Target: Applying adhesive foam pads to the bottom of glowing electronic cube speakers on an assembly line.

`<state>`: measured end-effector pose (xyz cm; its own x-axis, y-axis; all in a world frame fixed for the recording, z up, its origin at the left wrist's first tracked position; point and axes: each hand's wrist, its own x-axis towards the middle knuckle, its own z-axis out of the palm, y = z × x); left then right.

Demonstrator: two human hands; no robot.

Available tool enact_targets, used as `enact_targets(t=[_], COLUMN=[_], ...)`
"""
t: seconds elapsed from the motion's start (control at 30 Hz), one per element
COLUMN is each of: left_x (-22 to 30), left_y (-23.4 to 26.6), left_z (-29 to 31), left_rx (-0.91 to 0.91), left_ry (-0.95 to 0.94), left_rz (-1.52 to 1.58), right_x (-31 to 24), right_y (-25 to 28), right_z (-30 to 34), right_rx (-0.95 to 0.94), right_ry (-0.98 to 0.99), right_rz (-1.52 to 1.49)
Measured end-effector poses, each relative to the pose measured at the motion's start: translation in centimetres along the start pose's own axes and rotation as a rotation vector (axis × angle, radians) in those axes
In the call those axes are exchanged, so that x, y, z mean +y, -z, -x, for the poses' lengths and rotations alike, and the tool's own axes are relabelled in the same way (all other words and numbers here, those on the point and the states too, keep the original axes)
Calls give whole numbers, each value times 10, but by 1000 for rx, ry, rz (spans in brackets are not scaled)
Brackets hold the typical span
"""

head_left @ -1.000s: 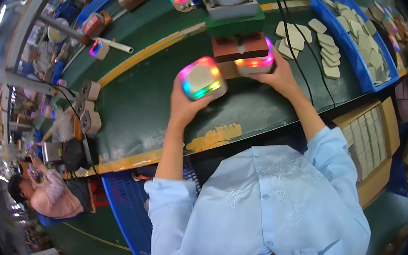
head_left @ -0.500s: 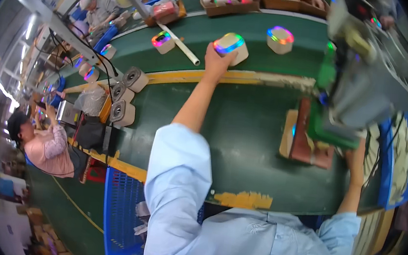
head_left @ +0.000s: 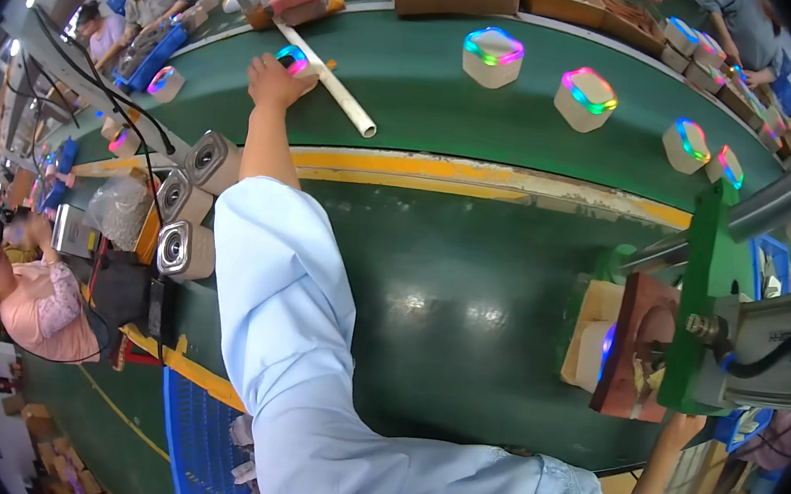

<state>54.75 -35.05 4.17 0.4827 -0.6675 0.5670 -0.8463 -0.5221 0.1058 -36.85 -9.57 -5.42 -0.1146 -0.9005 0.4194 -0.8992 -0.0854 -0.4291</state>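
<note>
My left hand [head_left: 278,83] reaches to the far belt, its fingers closed around a small beige speaker [head_left: 294,59] with a glowing coloured top ring. A white pipe [head_left: 340,90] lies slantwise beside that speaker. On the right, my right hand [head_left: 682,430] is at the lower edge of a green press machine [head_left: 705,309]; the machine hides its fingers. A reddish-brown block [head_left: 638,345] sits against the press. Behind it, another speaker [head_left: 591,352] with a bluish light lies in a tan holder.
Lit speakers [head_left: 492,59] stand spaced along the green belt [head_left: 416,51]. Several speakers [head_left: 186,250] are stacked at the left, near a black box [head_left: 118,293]. A blue crate [head_left: 201,444] is below the table edge. Co-workers sit at left and across the belt.
My left hand has let go of one lit speaker on the belt and moved left to the one by the white pipe. The view has turned; my right hand stays by the press.
</note>
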Motion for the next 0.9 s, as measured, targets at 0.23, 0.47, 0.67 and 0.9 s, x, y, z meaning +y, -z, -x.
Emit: enact_targets(t=[0.23, 0.47, 0.67, 0.9], left_x=[-86, -38, 23, 135], left_y=[-20, -14, 130, 291], left_z=[-45, 19, 128, 346], left_rx=[-630, -238, -283, -512], left_ry=[-138, -131, -142, -409], left_rz=[-259, 471, 676, 905], right_x=[-125, -174, -179, -161], right_y=[24, 31, 30, 16], right_z=[14, 8, 24, 25], right_rx=[-210, -259, -215, -192], right_ry=[-292, -53, 234, 281], right_rz=[-250, -230, -76, -317])
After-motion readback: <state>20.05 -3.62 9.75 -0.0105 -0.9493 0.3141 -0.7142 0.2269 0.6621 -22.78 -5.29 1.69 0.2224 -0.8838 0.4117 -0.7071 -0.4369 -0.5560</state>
